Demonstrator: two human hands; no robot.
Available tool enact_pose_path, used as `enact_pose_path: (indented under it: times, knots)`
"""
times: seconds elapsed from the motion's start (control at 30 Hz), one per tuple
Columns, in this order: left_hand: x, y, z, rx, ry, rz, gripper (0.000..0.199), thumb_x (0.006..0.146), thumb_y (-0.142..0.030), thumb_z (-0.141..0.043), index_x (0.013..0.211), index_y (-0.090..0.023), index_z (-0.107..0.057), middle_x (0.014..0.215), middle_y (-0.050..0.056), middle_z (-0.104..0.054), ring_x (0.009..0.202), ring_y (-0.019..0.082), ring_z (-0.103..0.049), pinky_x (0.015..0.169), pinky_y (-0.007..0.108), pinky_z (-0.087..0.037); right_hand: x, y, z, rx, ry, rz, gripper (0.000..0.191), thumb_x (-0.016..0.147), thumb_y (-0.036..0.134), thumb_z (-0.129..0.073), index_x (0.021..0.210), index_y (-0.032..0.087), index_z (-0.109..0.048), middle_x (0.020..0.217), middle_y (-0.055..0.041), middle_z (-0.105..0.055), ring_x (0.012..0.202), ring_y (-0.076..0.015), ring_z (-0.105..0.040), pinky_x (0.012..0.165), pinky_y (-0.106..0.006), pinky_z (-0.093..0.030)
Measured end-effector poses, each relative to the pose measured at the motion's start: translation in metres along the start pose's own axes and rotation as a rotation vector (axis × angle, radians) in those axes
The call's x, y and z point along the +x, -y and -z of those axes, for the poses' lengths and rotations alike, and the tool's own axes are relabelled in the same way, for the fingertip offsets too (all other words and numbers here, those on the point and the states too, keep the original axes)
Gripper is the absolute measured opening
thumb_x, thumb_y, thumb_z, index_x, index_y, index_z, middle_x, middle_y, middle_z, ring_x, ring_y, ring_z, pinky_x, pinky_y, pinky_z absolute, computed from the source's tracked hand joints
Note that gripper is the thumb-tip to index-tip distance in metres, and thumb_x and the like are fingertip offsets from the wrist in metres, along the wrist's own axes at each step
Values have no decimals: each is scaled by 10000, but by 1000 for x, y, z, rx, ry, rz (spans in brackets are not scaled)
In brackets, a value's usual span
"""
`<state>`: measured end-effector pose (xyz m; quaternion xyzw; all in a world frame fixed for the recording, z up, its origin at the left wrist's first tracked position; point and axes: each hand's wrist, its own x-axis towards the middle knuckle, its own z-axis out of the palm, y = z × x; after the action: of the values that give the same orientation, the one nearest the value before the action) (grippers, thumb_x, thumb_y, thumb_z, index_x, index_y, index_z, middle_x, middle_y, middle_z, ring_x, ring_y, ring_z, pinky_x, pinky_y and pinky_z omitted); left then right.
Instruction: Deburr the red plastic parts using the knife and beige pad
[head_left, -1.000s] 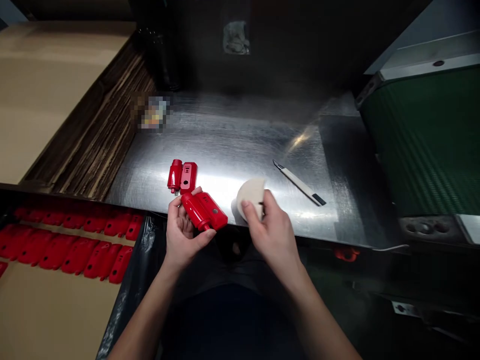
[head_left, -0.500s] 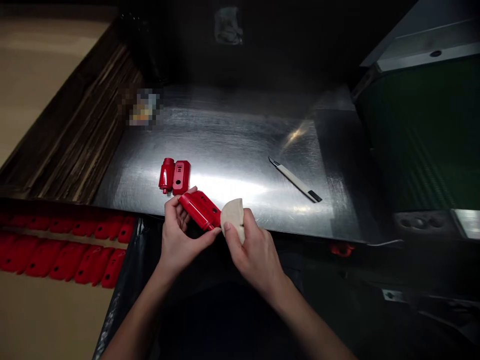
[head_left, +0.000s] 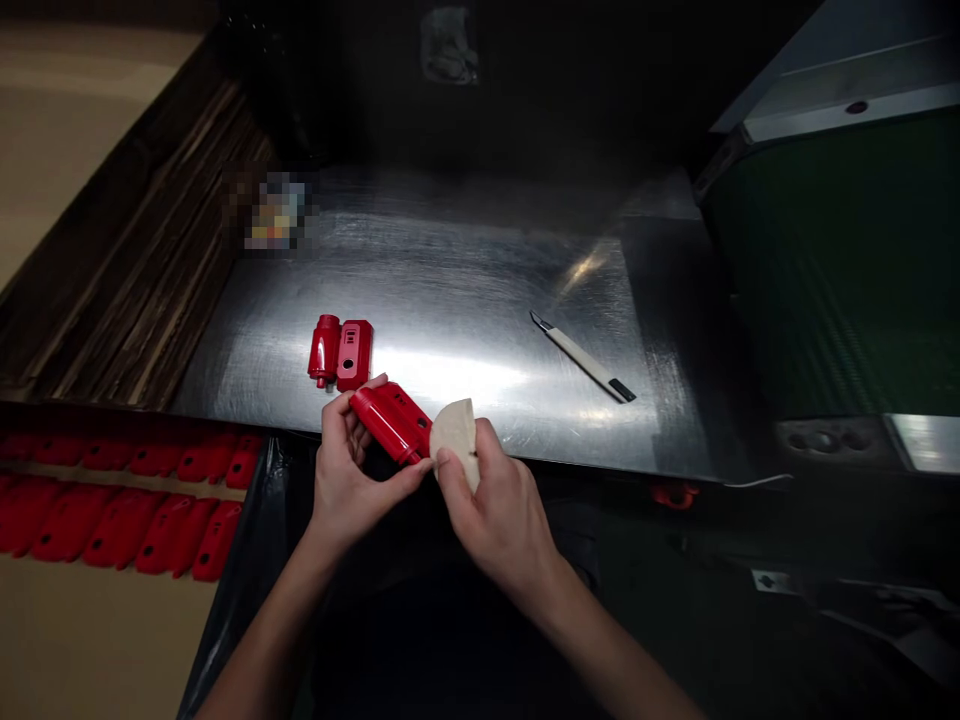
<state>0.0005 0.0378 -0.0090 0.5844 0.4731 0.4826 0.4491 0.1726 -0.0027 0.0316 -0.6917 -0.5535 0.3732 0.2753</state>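
Observation:
My left hand (head_left: 351, 475) grips a glossy red plastic casing (head_left: 391, 422) between thumb and fingers, holding it tilted just over the table's front edge. In my right hand (head_left: 495, 500) is an off-white, half-round felt pad (head_left: 454, 440), pinched by the thumb and fingers. The pad's rounded side meets the right end of the casing and hides part of it. Behind my left hand, a similar red casing (head_left: 354, 355) with a cylindrical side part lies on the metal table. A craft knife (head_left: 583, 357) with a cream handle rests farther right, blade pointing back left.
The brushed metal table (head_left: 420, 270) spreads out beyond my hands. Stacked brown cardboard (head_left: 157, 250) stands at the left. Below it, rows of red casings (head_left: 120, 525) lie on a tan board. To the right is a green conveyor belt (head_left: 862, 260).
The whole view has shifted slightly, so everything sits a little farther left. Both hands keep their hold on the casing and pad, with hardly any movement between them.

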Motion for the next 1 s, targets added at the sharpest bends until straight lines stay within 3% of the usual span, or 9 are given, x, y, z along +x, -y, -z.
enact_pose_path:
  times: [0.17,0.3,0.43,0.6,0.7,0.8,0.93,1.0]
  knots:
    - [0,-1,0,19,5,4,864,674,-243,-983,1363,-218,-463,1566,207,-526,1368,274,-622,1112,392,-576,-1,1,1,-16,-39,-12,151,990,404,-428,926,271,-396,641,37,-519,535,-221,-558,562,-314,-287]
    - [0,-2,1,22,13,12,855,680,-252,-980,1362,-218,-464,1563,211,-527,1370,289,-620,1101,418,-586,-3,1,0,34,35,0,136,1004,391,-430,938,274,-404,640,43,-548,539,-220,-575,558,-310,-292]
    - [0,-2,0,21,3,22,845,678,-239,-978,1352,-215,-468,1560,210,-531,1371,282,-620,1115,414,-578,-2,-2,-1,-16,-51,-31,148,996,401,-416,926,273,-391,655,27,-536,573,-240,-584,575,-319,-300]
    - [0,-2,0,16,1,16,854,664,-240,-985,1347,-224,-472,1553,200,-540,1368,283,-621,1105,405,-584,-3,-3,-2,30,-4,-9,150,999,402,-427,929,271,-406,641,40,-531,545,-222,-570,566,-314,-301]
    - [0,-2,0,20,-8,31,849,665,-247,-983,1347,-228,-477,1548,196,-546,1369,295,-620,1106,428,-582,-5,-3,-3,-1,-65,-27,153,995,404,-412,939,262,-415,656,24,-540,563,-231,-585,573,-319,-311]
    - [0,-2,1,14,-7,32,849,658,-260,-987,1338,-227,-479,1535,198,-556,1372,314,-617,1103,456,-584,-7,-3,-5,43,12,-18,155,1007,404,-415,965,256,-435,635,35,-551,538,-220,-587,561,-314,-313]
    - [1,-3,0,15,-16,32,838,656,-272,-984,1326,-222,-483,1533,204,-556,1372,341,-616,1106,497,-580,-8,-3,-4,-16,-61,-39,166,995,409,-415,964,248,-435,648,17,-560,565,-242,-615,564,-321,-308]
    - [1,-4,0,13,-17,40,835,658,-275,-983,1323,-222,-481,1536,209,-552,1372,347,-615,1107,507,-579,-7,-2,-3,6,-26,-37,154,1001,400,-420,960,252,-432,649,23,-561,562,-233,-607,561,-316,-311]
